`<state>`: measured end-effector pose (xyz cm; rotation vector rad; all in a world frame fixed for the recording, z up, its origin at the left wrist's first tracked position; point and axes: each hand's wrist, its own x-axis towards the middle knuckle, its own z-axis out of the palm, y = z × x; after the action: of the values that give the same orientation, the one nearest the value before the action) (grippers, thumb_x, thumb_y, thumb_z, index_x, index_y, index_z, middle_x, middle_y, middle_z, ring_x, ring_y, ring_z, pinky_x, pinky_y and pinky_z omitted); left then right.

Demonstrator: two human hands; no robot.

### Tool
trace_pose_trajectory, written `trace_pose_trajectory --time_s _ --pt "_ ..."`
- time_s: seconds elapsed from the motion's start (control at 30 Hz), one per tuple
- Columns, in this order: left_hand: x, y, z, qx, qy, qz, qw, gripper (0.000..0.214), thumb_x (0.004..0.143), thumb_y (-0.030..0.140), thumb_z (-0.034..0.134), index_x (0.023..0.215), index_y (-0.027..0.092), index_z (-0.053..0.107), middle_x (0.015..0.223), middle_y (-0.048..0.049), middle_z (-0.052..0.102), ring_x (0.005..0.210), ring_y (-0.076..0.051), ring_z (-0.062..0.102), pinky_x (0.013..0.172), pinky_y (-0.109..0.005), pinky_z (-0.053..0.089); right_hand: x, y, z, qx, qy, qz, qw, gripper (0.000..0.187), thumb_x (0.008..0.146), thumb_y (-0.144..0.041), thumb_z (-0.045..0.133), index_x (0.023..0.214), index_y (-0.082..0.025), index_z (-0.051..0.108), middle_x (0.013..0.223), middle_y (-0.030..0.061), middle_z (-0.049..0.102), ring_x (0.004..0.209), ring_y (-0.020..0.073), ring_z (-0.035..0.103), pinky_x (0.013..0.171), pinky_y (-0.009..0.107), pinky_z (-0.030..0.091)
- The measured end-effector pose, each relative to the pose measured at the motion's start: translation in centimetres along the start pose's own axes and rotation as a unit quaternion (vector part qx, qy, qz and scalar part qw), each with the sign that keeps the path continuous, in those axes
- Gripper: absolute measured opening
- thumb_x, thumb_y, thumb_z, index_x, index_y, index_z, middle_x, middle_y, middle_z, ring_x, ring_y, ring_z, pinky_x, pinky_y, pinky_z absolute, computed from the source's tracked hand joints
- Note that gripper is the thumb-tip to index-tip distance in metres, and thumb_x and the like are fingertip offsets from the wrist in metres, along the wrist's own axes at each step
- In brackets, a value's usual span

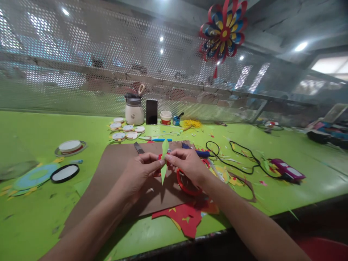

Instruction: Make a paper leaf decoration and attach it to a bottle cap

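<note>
Between my two hands stands a pale green paper leaf (164, 148), pointed at both ends, with small red bits beside its middle. My left hand (143, 168) pinches it from the left, thumb and fingertips closed. From the other side my right hand (187, 165) pinches the same piece at its middle. Both hands are above a brown board (116, 170). Red-handled scissors (187, 186) lie just under my right hand, their blades partly hidden. A blue-handled tool (202, 154) with a black cord rests behind that hand.
Red paper scraps (187, 219) lie by the front edge. To the right is a purple box (288, 169) on a looping cord. A white jug (134, 111), a phone (151, 112) and small pots stand at the back. Left lie a black-rimmed disc (65, 173) and a blue-green paper ring (36, 176).
</note>
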<state>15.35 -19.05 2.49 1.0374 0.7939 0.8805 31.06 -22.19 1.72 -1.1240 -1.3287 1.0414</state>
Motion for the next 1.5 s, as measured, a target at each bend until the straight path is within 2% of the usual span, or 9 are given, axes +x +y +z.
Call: trace_pose_trajectory --time_s 0.17,0.4,0.53,0.7,0.87,1.0,1.23,1.5 --pt "0.0 0.1 -0.2 0.019 -0.003 -0.014 1.0 0.022 0.058 0.022 0.082 0.065 0.014 0.063 0.059 0.002 0.058 0.05 -0.006 0.048 0.048 -0.017 0.038 0.0 0.6 -0.2 0.0 0.003 -0.016 1.0 0.014 0.079 -0.029 0.067 0.072 -0.017 0.067 0.06 -0.0017 0.06 0.055 0.01 0.052 0.058 0.026 0.043" --pt "-0.4 0.5 0.0 -0.022 -0.043 -0.048 0.998 0.017 0.062 0.019 0.076 0.071 0.016 0.062 0.06 0.0019 0.057 0.052 -0.009 0.052 0.05 -0.02 0.041 0.2 1.2 -0.3 -0.003 0.009 -0.019 1.0 0.017 0.081 -0.032 0.066 0.073 -0.017 0.068 0.06 -0.0013 0.061 0.056 0.0099 0.053 0.057 0.025 0.042" --pt "-0.3 0.4 -0.2 -0.009 -0.029 -0.034 0.999 0.016 0.066 0.025 0.074 0.067 0.015 0.062 0.06 0.0006 0.056 0.054 -0.009 0.052 0.052 -0.02 0.042 0.2 1.1 -0.2 0.015 0.008 -0.006 1.0 0.017 0.078 -0.032 0.069 0.071 -0.017 0.067 0.059 -0.0018 0.06 0.055 0.0095 0.052 0.056 0.025 0.041" --pt "-0.1 0.6 -0.2 0.055 0.001 -0.006 0.998 0.02 0.066 0.029 0.075 0.066 0.014 0.063 0.062 -0.0004 0.057 0.057 -0.011 0.054 0.054 -0.022 0.043 0.2 1.1 -0.2 0.021 -0.002 -0.003 1.0 0.019 0.076 -0.035 0.07 0.071 -0.016 0.068 0.06 -0.0018 0.06 0.055 0.0098 0.052 0.057 0.025 0.041" --pt "0.1 0.6 -0.6 0.104 -0.016 0.016 0.994 0.023 0.068 0.035 0.073 0.068 0.014 0.064 0.062 -0.0011 0.059 0.058 -0.012 0.053 0.052 -0.022 0.042 0.0 0.9 0.0 0.018 -0.004 -0.01 1.0 0.026 0.079 -0.04 0.068 0.07 -0.016 0.065 0.059 -0.0026 0.058 0.055 0.0095 0.05 0.057 0.025 0.04" --pt "0.2 0.7 -0.7 0.103 -0.008 0.026 0.994 0.024 0.066 0.038 0.074 0.067 0.016 0.064 0.063 -0.0012 0.059 0.057 -0.013 0.054 0.052 -0.023 0.043 -0.3 0.4 0.4 0.038 -0.01 -0.022 0.999 0.036 0.084 -0.049 0.059 0.069 -0.017 0.062 0.062 -0.0018 0.058 0.055 0.0099 0.05 0.057 0.026 0.041" --pt "0.1 0.8 -0.5 0.109 -0.019 0.043 0.993 0.022 0.066 0.036 0.075 0.067 0.016 0.066 0.062 -0.0018 0.06 0.057 -0.014 0.054 0.053 -0.024 0.044 -0.6 0.0 0.9 -0.003 0.023 -0.02 1.0 0.025 0.078 -0.04 0.067 0.068 -0.018 0.061 0.058 -0.0027 0.057 0.054 0.0107 0.049 0.057 0.026 0.041" --pt "-0.1 0.7 -0.7 0.048 -0.029 0.012 0.998 0.022 0.068 0.035 0.074 0.071 0.015 0.065 0.064 -0.0013 0.06 0.057 -0.013 0.054 0.053 -0.023 0.045 -0.3 0.3 0.9 -0.02 0.02 -0.036 0.999 0.03 0.078 -0.045 0.065 0.07 -0.017 0.058 0.059 -0.0036 0.055 0.055 0.0104 0.049 0.057 0.025 0.04"
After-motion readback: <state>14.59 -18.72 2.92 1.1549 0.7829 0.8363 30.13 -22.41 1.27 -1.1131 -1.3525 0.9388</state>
